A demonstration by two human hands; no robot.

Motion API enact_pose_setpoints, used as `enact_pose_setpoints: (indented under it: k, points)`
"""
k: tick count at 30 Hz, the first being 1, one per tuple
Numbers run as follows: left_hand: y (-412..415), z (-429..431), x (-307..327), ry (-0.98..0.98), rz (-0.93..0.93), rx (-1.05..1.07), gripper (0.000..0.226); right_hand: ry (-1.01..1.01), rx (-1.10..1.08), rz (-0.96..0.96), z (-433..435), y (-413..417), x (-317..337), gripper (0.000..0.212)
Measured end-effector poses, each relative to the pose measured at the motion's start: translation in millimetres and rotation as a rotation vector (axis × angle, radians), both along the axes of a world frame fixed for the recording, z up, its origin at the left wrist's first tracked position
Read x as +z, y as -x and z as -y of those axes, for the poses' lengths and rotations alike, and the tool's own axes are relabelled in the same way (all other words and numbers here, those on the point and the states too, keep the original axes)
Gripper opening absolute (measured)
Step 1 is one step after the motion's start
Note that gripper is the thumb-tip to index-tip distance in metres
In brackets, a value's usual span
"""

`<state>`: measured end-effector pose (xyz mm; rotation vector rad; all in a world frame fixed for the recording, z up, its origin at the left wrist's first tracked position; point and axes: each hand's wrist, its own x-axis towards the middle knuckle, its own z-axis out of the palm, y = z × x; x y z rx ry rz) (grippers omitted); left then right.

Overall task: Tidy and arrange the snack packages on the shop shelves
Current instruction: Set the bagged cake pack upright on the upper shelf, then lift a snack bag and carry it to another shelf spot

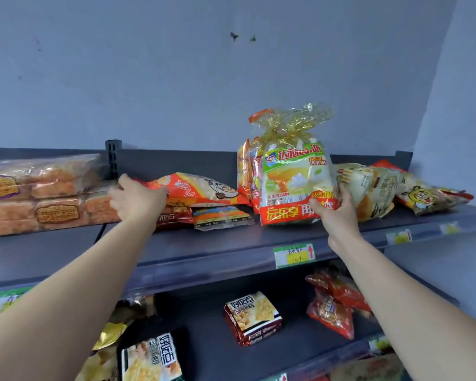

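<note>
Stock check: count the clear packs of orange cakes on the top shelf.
2, stacked at the left end of the top shelf: upper pack lying on lower pack. Others may hide behind them or off-frame.

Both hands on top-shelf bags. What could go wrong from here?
1. Right hand grips only the lower corner of the tall green bag; upright near the front of the shelf, it could tip off.
2. Left hand touches the orange bag lying atop smaller packs; pulling it may drag those out.
</note>
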<state>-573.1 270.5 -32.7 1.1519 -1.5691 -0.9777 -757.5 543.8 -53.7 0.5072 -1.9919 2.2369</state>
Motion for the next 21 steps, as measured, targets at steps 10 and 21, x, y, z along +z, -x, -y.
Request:
enact_pose_setpoints:
  k: [10,21]
  points:
    - [0.7,25.1,4.8,-0.418,-0.473,-0.274,0.011,-0.448,-0.270,-0.069,25.0,25.5,-10.9,0.037]
    - [-17.6,-32.2,66.5,-0.187,-0.974,-0.472,0.006,-0.240,-0.345,-0.506,39.9,-51.0,16.6,0.060]
